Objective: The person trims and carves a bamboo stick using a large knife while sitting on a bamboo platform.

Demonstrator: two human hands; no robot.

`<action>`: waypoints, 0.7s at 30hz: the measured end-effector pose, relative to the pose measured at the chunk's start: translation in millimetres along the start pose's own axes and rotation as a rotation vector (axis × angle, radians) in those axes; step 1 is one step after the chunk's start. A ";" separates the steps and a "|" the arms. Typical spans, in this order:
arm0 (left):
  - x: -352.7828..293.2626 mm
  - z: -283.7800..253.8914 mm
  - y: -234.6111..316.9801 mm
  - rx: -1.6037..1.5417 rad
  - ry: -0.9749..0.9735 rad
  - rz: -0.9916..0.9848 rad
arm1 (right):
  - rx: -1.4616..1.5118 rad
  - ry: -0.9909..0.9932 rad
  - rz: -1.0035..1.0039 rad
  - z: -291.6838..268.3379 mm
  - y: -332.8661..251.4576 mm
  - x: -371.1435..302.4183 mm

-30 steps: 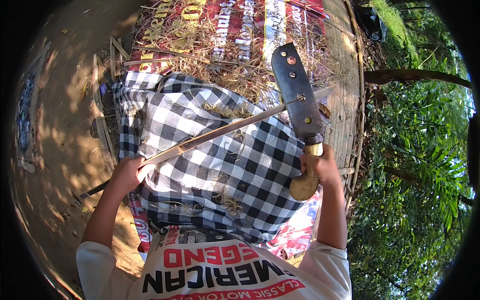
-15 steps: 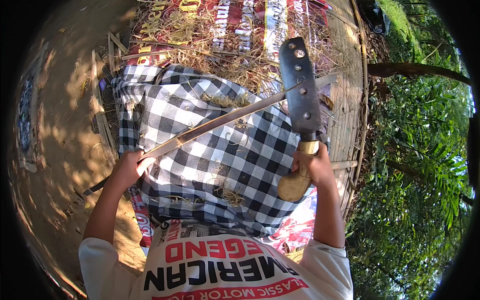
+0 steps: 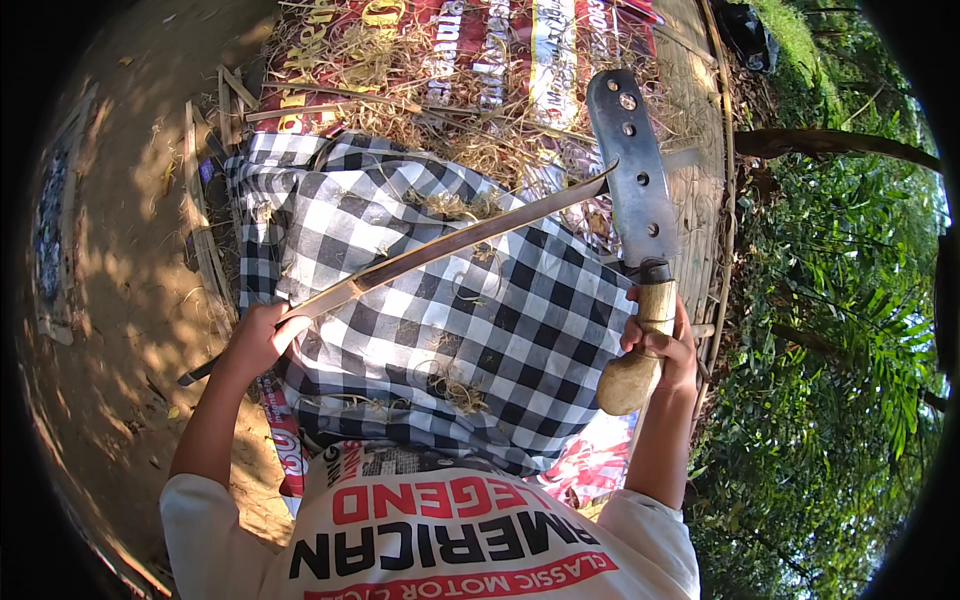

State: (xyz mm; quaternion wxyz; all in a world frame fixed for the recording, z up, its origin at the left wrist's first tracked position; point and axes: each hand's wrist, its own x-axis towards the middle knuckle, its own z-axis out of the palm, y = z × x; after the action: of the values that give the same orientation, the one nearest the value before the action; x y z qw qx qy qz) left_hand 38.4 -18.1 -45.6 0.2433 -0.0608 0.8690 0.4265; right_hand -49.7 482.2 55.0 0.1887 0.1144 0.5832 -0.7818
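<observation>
Across the lap's checked cloth (image 3: 480, 300), the left hand (image 3: 262, 338) grips a bamboo strip (image 3: 470, 235); the right hand (image 3: 662, 345) clasps a cleaver (image 3: 632, 165) at its far end. Shavings (image 3: 455, 385) suggest trimming is underway, unfinished.

printed mat (image 3: 470, 40), straw shavings (image 3: 400, 80), checkered cloth (image 3: 520, 320)
</observation>
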 end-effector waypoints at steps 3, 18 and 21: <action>2.4 0.6 -1.5 0.021 -0.006 0.025 | 0.225 0.069 0.041 1.6 32.9 -15.8; 2.0 4.5 -6.0 -0.052 0.023 0.095 | 0.033 0.172 -0.019 33.6 30.9 -37.3; 1.8 5.4 -6.6 -0.002 0.019 0.051 | -0.182 0.242 -0.057 38.5 8.5 -29.6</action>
State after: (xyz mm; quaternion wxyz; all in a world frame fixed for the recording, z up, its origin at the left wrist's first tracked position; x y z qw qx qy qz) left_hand 40.9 -18.0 -53.9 0.2238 -0.0429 0.8721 0.4329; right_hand -17.8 448.1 70.7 0.1044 0.1735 0.6730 -0.7114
